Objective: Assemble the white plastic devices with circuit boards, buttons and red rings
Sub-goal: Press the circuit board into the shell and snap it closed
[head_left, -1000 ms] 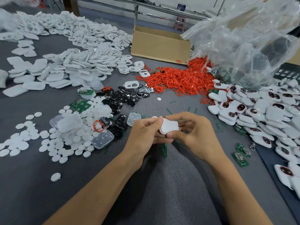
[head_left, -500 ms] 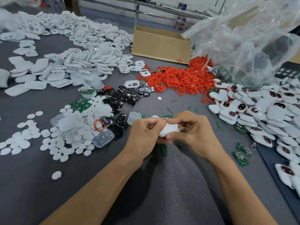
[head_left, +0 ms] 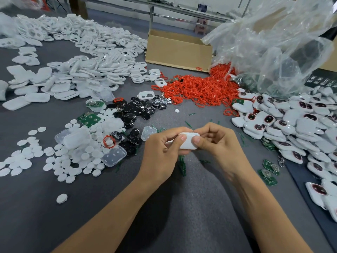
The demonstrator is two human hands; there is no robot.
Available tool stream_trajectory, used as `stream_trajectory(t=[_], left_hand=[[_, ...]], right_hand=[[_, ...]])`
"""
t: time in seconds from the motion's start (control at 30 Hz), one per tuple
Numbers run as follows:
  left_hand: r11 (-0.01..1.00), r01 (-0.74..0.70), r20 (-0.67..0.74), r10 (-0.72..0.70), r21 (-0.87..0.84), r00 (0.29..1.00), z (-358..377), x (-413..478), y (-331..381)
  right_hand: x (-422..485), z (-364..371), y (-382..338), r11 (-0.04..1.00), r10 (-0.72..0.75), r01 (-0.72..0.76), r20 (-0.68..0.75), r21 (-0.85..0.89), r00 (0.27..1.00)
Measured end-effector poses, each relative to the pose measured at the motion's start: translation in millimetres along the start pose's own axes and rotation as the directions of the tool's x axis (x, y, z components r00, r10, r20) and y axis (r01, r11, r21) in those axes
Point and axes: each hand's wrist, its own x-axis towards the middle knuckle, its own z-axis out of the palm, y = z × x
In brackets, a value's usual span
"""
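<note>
My left hand (head_left: 162,150) and my right hand (head_left: 218,143) both grip one white plastic device (head_left: 188,141) just above the grey table, thumbs pressed on its near face. Its far side is hidden by my fingers. A heap of red rings (head_left: 200,88) lies behind it. Black buttons (head_left: 138,110) are scattered to the left of centre. Green circuit boards (head_left: 89,118) lie at the left, and more circuit boards (head_left: 268,172) at the right. Assembled white devices (head_left: 291,123) with dark red windows are piled on the right.
Empty white shells (head_left: 87,73) cover the far left. Small white discs (head_left: 60,157) and clear plastic trays (head_left: 114,156) spread at the left. A cardboard box (head_left: 178,50) stands at the back, a crumpled clear plastic bag (head_left: 273,42) at the back right.
Both hands have turned the white device between the fingers, from flat face up to edge-on, and the thumbs have closed over it. The hands stay in the same place.
</note>
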Motion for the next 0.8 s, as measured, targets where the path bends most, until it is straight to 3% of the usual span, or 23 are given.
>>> stream_trajectory(t=[0.17, 0.27, 0.4, 0.6, 0.8], left_hand=[[0.999, -0.029, -0.05, 0.031, 0.032, 0.998, 2, -2, 0], [0.999, 0.011, -0.08, -0.014, -0.038, 0.997, 2, -1, -1], [0.979, 0.124, 0.001, -0.125, -0.165, 0.992, 3, 0, -5], [0.995, 0.093, -0.002, -0.093, -0.024, 0.996, 1, 2, -13], [0.995, 0.038, -0.001, -0.039, 0.091, 0.999, 1, 2, -15]], right_hand=[[-2, 9, 3, 0.991, -0.053, 0.044, -0.066, -0.128, 0.996], [-1, 14, 5, 0.981, -0.044, 0.024, -0.099, -0.194, 0.994], [2, 11, 4, 0.996, -0.002, -0.008, -0.107, -0.091, 0.994], [-1, 0, 1, 0.997, 0.013, -0.006, 0.078, -0.083, 0.997], [-1, -3, 1, 0.993, 0.063, -0.052, 0.112, -0.104, 0.992]])
